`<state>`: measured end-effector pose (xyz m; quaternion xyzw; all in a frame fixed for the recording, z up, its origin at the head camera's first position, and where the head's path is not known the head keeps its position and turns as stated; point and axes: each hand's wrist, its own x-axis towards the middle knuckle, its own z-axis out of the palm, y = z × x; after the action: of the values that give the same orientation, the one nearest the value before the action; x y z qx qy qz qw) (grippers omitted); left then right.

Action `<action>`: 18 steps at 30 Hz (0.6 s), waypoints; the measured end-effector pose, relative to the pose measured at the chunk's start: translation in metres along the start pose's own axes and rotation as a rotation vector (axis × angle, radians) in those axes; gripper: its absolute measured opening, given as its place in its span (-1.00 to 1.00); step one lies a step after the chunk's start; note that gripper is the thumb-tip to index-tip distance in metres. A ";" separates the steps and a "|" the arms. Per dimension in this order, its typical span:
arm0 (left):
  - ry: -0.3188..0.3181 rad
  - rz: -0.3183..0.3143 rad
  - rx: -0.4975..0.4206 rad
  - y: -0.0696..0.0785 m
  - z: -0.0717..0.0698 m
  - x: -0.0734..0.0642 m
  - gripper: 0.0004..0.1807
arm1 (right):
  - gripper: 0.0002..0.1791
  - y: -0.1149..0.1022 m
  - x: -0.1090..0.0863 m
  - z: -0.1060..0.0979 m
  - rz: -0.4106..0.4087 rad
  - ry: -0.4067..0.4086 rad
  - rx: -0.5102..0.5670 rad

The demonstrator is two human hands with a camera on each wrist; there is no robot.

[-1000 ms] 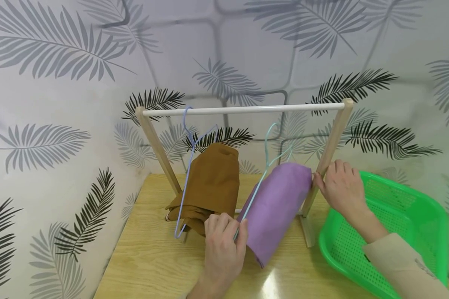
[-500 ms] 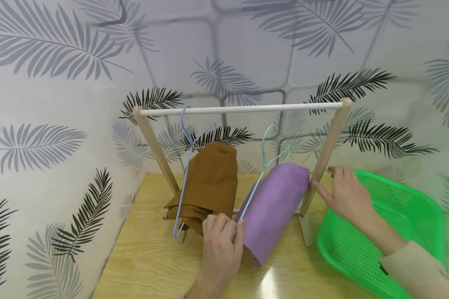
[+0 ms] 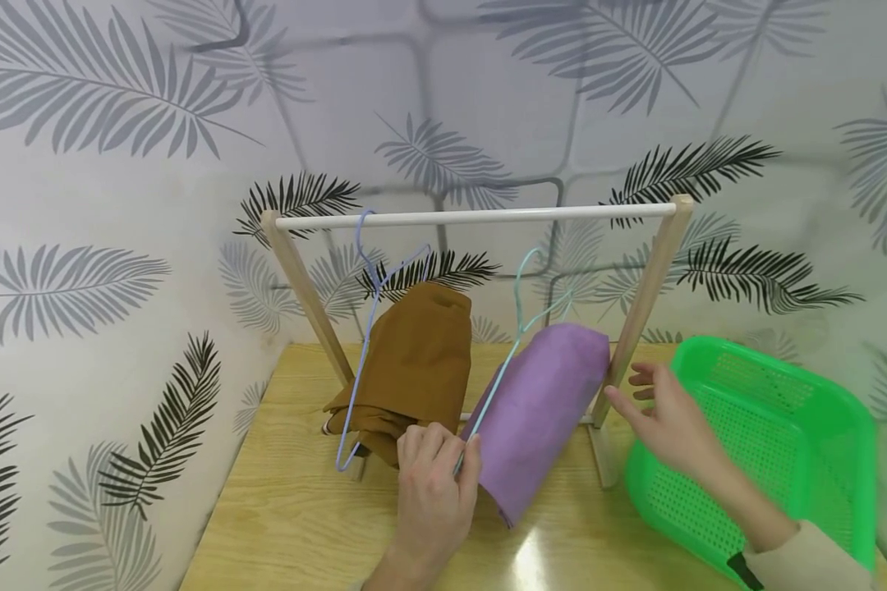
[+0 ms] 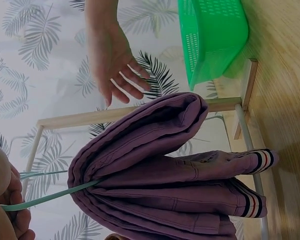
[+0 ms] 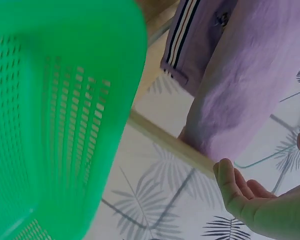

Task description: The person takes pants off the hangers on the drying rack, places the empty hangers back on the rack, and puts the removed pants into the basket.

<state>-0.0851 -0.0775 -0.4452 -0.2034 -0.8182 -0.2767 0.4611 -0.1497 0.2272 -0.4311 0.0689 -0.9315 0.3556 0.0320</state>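
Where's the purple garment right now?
In the head view, the purple garment is right of centre, folded over the teal hanger held by the left hand, between the brown garment and the green basket.

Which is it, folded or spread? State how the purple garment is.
Folded: the left wrist view shows the purple garment doubled over, with several layers bunched together.

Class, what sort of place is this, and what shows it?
Most likely a laundry corner indoors: a small rack, a brown garment and a purple garment on hangers, and a green basket beside the rack. Home or shop, I cannot tell.
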 end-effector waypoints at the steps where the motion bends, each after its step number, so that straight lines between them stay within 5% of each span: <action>1: 0.003 0.006 0.003 0.000 0.000 0.000 -0.41 | -0.19 0.000 -0.001 0.002 0.012 0.002 0.040; 10: -0.033 -0.033 -0.006 0.000 -0.001 -0.002 -0.42 | -0.28 0.003 -0.006 0.022 0.124 0.086 0.260; 18: -0.016 -0.019 -0.009 0.000 0.000 -0.002 -0.43 | -0.25 0.005 -0.008 0.047 0.327 0.095 0.638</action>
<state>-0.0845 -0.0775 -0.4467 -0.2001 -0.8223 -0.2833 0.4512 -0.1434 0.2001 -0.4698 -0.0913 -0.7700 0.6315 -0.0051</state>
